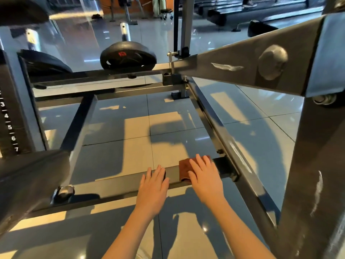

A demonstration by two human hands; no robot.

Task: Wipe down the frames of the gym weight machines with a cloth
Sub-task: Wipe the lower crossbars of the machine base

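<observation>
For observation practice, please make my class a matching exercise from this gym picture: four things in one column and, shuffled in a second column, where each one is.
Column 1
1. brown cloth
2. left hand
3. black weight plate
4. white number scale

Column 2
A. farthest away, bearing a red label
B. at the left edge of the view
C. under the right hand, on the low crossbar
D. flat on the same crossbar, left of the cloth

Pairs: 1-C; 2-D; 3-A; 4-B
</observation>
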